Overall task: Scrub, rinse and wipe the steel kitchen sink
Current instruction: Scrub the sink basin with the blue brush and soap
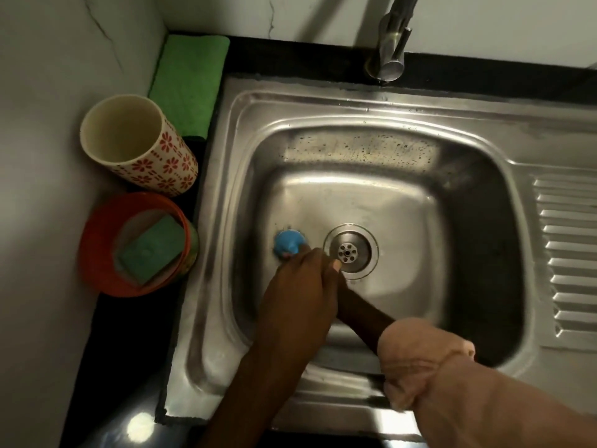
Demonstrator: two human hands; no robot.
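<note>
There is one steel sink (323, 130) with one drain (351, 251) and one tap (392, 43). Two hands are in the sink: left hand (297, 279) and right hand (347, 300). One blue scrubber (288, 241) sits left of the drain. Left of the sink are one flowered cup (142, 147), one orange tub (97, 250), one green sponge (151, 250) and one green cloth (187, 82).

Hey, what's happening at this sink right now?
A person is scrubbing the steel sink. Both hands meet in the basin: the left hand lies on top, and a blue scrubber sticks out from under it, pressed on the bottom just left of the drain. The right hand is mostly hidden. The faucet shows no water. A green sponge sits unused in an orange tub.
</note>
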